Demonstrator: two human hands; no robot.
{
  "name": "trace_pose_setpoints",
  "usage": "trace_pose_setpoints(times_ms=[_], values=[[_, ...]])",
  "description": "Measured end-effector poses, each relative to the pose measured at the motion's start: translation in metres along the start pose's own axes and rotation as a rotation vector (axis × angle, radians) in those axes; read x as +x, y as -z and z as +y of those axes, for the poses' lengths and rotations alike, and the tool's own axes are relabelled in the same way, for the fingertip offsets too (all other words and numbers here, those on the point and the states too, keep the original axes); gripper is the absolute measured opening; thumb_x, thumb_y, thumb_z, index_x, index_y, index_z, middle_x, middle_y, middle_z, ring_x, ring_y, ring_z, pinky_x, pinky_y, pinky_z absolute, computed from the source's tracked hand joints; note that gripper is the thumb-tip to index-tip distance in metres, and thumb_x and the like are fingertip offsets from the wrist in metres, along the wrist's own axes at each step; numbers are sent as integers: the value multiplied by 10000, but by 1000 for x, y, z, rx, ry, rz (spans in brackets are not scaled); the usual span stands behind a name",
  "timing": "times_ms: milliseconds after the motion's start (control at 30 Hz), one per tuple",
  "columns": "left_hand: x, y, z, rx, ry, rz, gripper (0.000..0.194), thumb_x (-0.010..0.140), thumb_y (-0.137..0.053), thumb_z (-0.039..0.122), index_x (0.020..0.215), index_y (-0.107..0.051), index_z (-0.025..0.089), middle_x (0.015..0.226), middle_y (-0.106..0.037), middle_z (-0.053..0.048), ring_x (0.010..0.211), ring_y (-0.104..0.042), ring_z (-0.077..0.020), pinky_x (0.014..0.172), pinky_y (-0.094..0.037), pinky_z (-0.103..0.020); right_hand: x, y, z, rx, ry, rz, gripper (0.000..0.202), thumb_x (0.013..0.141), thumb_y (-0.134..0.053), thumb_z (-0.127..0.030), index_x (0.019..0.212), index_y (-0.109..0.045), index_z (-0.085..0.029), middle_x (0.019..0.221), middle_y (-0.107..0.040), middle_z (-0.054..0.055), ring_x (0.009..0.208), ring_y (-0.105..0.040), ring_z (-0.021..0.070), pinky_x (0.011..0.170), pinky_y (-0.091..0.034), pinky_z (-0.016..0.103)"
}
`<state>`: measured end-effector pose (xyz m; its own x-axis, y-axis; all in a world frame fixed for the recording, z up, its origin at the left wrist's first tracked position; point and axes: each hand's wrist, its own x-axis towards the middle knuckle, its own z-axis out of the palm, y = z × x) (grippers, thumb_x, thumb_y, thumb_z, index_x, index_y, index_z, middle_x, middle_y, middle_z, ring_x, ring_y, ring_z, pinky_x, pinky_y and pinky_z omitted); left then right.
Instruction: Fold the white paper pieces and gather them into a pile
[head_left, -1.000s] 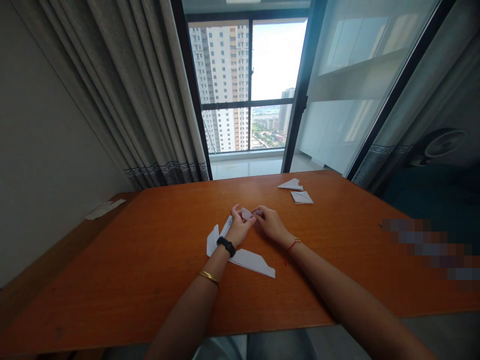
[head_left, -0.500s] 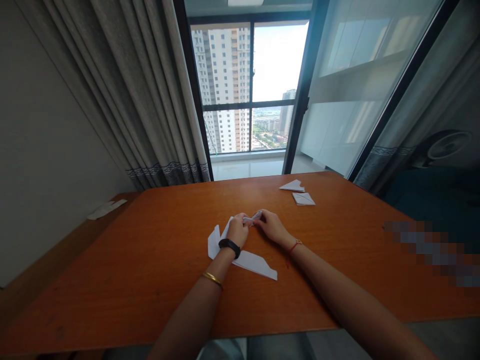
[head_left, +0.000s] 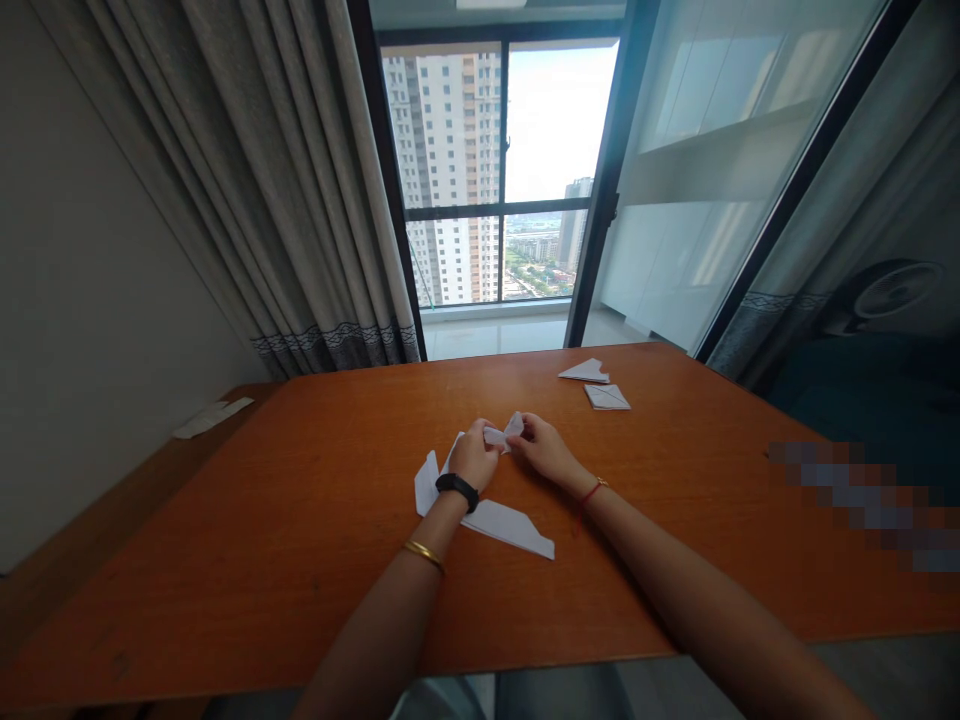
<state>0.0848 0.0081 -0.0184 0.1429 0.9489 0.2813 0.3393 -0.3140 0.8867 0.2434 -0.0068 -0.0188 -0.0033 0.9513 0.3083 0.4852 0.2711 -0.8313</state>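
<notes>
Between my two hands is a small piece of folded white paper (head_left: 514,428), with a flap standing up at its right end. My left hand (head_left: 475,456), with a black band on the wrist, is closed on its left part. My right hand (head_left: 546,448) pinches the right end between thumb and fingers. Under my left wrist lies a larger folded paper (head_left: 510,526), its long part pointing to the lower right. Another white paper part (head_left: 426,485) sticks up left of the wrist, and I cannot tell whether the two are one sheet.
Toward the far right of the orange wooden table (head_left: 300,520) lie a pointed folded paper (head_left: 585,371) and a square folded paper (head_left: 607,397). White paper strips (head_left: 214,418) rest on a ledge at the left. Curtains and a glass door stand behind the table.
The right end of the held paper has opened into a wider, raised flap. My hands have shifted only slightly, and the other papers lie where they were.
</notes>
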Motion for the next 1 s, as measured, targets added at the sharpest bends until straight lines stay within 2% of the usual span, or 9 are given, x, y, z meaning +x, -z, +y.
trace_pose_setpoints(times_ms=[200, 400, 500, 567, 633, 733, 833, 933, 1000], values=[[1, -2, 13, -408, 76, -82, 340, 615, -717, 84, 877, -526, 190, 803, -671, -22, 744, -637, -157, 707, -476, -266, 0, 14, -20, 338, -93, -41, 261, 723, -622, -355, 875, -544, -158, 736, -582, -9, 633, -529, 129, 582, -419, 249], [-8, -2, 22, -480, 111, -131, 411, 629, -711, 100, 963, -489, 192, 796, -670, -21, 732, -643, -161, 680, -475, -267, -7, 19, -28, 237, -65, -76, 250, 722, -633, -328, 891, -543, -169, 740, -595, -2, 627, -538, 138, 567, -433, 256], [-14, 11, 25, -409, 129, -125, 448, 668, -724, 179, 1054, -497, 191, 748, -657, -5, 647, -612, -135, 614, -442, -234, -3, 44, -11, 185, -105, -46, 240, 716, -629, -327, 876, -543, -171, 730, -623, 18, 609, -562, 151, 542, -439, 257], [-16, 27, 25, -337, 134, -91, 452, 689, -724, 251, 1081, -510, 184, 741, -641, 3, 581, -570, -110, 561, -411, -216, 0, 78, 9, 9, -201, 41, 188, 717, -620, -308, 813, -556, -161, 700, -634, 32, 582, -570, 152, 514, -418, 243], [-17, 46, 23, -286, 131, -61, 437, 696, -717, 298, 1066, -524, 169, 762, -631, -1, 547, -532, -93, 524, -389, -207, 0, 118, 31, -290, -385, 90, 154, 698, -635, -286, 745, -582, -150, 681, -649, 40, 581, -583, 151, 501, -395, 224], [-15, 70, 17, -240, 126, -29, 409, 698, -702, 334, 1021, -535, 147, 758, -616, -5, 538, -510, -89, 507, -379, -204, -8, 163, 58, -412, -508, 118, 128, 678, -639, -240, 678, -612, -115, 634, -658, 88, 538, -590, 177, 456, -357, 235], [-15, 83, 6, -211, 128, -23, 410, 705, -681, 347, 1021, -523, 139, 742, -601, 0, 547, -512, -97, 510, -386, -207, -15, 175, 74, -506, -531, 161, 150, 693, -624, -247, 710, -646, -100, 699, -683, 128, 590, -618, 205, 471, -352, 246], [-18, 87, -6, -205, 139, -44, 425, 713, -659, 345, 1051, -504, 139, 760, -596, 0, 558, -517, -102, 513, -393, -210, -15, 168, 83, -598, -499, 200, 240, 723, -600, -286, 856, -675, -101, 844, -704, 138, 713, -643, 223, 535, -377, 247], [-20, 87, -14, -200, 148, -53, 427, 713, -654, 341, 1059, -502, 141, 771, -596, -1, 565, -523, -103, 514, -395, -210, -14, 162, 86, -660, -479, 211, 267, 730, -586, -299, 892, -685, -112, 859, -707, 130, 739, -644, 225, 566, -381, 250]])
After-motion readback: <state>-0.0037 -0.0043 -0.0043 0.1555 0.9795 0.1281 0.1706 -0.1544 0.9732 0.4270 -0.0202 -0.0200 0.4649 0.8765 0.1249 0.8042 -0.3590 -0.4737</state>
